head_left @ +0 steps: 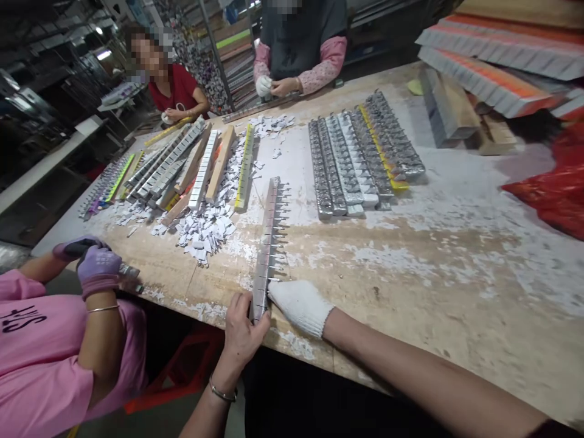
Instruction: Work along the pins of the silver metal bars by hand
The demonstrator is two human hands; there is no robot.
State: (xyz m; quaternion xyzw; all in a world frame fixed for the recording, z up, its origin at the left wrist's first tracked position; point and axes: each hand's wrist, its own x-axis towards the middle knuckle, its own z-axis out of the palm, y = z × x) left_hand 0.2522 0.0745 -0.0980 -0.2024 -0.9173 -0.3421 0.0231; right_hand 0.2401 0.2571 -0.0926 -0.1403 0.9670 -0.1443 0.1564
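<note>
A long grey bar stretches away from me over the table edge side. Short dark marks run along its face, and a row of small metal pins sticks out from its right side. My left hand, bare with a bracelet at the wrist, is closed around the near end, thumb on the right and fingers on the left. In a white knit glove, my right hand meets the bar's right side near the lowest pins. Its fingertips are pressed together there; what they pinch is too small to make out.
Left of the bar lie white paper scraps, wooden bars and a yellow marked bar. Farther right are rows of pin-studded bars, stacked orange-white bars and a red bag. Co-workers sit left and opposite; one wears purple gloves.
</note>
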